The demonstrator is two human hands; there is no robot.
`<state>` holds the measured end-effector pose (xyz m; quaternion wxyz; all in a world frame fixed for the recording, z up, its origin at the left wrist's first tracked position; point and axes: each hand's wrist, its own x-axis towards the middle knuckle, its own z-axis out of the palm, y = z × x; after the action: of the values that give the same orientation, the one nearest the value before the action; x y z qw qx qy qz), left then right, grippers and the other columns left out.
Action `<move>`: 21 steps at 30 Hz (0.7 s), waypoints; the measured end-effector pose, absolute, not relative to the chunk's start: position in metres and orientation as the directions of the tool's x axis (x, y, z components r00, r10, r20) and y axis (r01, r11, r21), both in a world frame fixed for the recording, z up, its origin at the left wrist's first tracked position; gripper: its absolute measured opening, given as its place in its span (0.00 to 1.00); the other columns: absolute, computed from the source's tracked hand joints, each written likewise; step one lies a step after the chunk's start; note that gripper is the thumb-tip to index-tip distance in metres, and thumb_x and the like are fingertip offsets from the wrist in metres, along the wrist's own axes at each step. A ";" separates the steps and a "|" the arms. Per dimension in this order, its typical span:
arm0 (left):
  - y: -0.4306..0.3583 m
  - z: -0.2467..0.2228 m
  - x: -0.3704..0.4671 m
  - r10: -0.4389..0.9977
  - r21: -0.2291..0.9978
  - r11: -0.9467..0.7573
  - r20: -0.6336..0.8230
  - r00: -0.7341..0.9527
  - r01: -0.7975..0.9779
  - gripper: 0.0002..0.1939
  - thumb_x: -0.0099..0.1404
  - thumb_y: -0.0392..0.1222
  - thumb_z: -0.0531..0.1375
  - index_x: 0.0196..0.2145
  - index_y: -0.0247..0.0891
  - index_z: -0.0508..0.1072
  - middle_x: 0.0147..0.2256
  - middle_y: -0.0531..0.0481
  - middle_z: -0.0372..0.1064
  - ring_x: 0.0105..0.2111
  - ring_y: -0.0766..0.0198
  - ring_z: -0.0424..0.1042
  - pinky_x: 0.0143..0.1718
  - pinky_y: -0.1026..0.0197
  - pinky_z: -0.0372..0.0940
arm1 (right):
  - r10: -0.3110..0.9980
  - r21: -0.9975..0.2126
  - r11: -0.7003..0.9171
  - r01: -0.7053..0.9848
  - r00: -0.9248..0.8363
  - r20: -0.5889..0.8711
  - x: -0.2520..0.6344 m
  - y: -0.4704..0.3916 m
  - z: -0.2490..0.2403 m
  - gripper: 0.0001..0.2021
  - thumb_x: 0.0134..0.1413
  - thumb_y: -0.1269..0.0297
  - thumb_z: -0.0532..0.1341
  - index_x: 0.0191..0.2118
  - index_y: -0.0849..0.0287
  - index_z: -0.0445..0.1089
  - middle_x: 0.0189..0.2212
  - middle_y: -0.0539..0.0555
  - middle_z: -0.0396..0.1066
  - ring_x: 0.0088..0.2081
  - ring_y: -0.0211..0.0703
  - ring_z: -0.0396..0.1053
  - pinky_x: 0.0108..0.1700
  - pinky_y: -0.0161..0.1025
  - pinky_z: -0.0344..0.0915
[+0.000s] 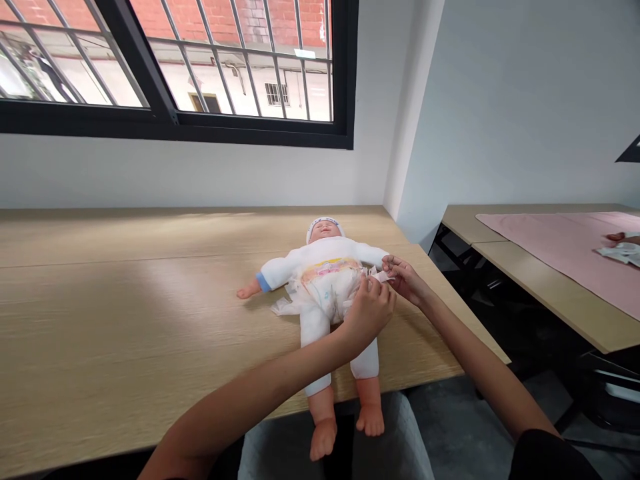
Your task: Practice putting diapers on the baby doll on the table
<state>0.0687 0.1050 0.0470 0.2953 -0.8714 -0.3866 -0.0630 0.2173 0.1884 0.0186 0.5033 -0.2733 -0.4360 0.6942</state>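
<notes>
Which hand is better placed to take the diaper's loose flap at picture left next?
Probably the left hand: it is nearer that flap. Both are at the opposite side of the diaper, but the right hand is farther out.

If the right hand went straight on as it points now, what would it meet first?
Likely the right hand would meet the nearer white fabric sleeve of the white-clothed baby doll, though depth is unclear.

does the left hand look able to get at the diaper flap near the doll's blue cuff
Probably yes: nothing visible covers that flap, though the left hand is busy at the opposite side of the diaper.
</notes>
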 end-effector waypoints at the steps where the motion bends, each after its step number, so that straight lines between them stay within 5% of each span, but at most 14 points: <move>1: 0.103 0.048 0.070 0.643 -0.459 -0.540 0.316 0.698 0.706 0.15 0.69 0.30 0.48 0.42 0.28 0.75 0.41 0.34 0.75 0.45 0.46 0.74 0.48 0.41 0.63 | 0.940 -0.878 -0.114 -0.465 -0.338 0.057 0.217 0.188 0.019 0.15 0.36 0.76 0.67 0.35 0.58 0.71 0.27 0.45 0.65 0.26 0.30 0.60 0.29 0.29 0.59; 6: 0.103 0.051 0.071 0.667 -0.399 -0.622 0.181 0.723 0.674 0.13 0.67 0.28 0.49 0.36 0.29 0.75 0.33 0.38 0.74 0.37 0.50 0.75 0.36 0.49 0.66 | 0.945 -0.876 -0.113 -0.468 -0.324 0.051 0.218 0.190 0.018 0.16 0.35 0.77 0.66 0.36 0.58 0.71 0.27 0.45 0.65 0.25 0.30 0.59 0.28 0.29 0.58; 17: 0.103 0.039 0.073 0.618 -0.479 -0.584 0.262 0.741 0.656 0.14 0.68 0.30 0.48 0.35 0.28 0.73 0.32 0.37 0.73 0.36 0.49 0.73 0.32 0.50 0.64 | 0.931 -0.881 -0.264 -0.392 -0.341 -0.128 0.205 0.223 0.041 0.18 0.32 0.80 0.64 0.35 0.60 0.70 0.24 0.44 0.66 0.23 0.29 0.61 0.25 0.28 0.60; 21: 0.103 0.039 0.074 0.608 -0.468 -0.596 0.268 0.748 0.652 0.13 0.69 0.31 0.48 0.37 0.29 0.73 0.35 0.37 0.74 0.38 0.48 0.73 0.33 0.48 0.64 | 0.960 -0.915 -0.172 -0.366 -0.270 -0.072 0.188 0.217 0.048 0.16 0.36 0.78 0.65 0.36 0.59 0.69 0.24 0.45 0.67 0.25 0.31 0.63 0.27 0.30 0.62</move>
<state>0.0737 0.1032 0.0389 0.2783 -0.8923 -0.3530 -0.0401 0.1877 0.2171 0.0481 0.4887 -0.3548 -0.4185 0.6783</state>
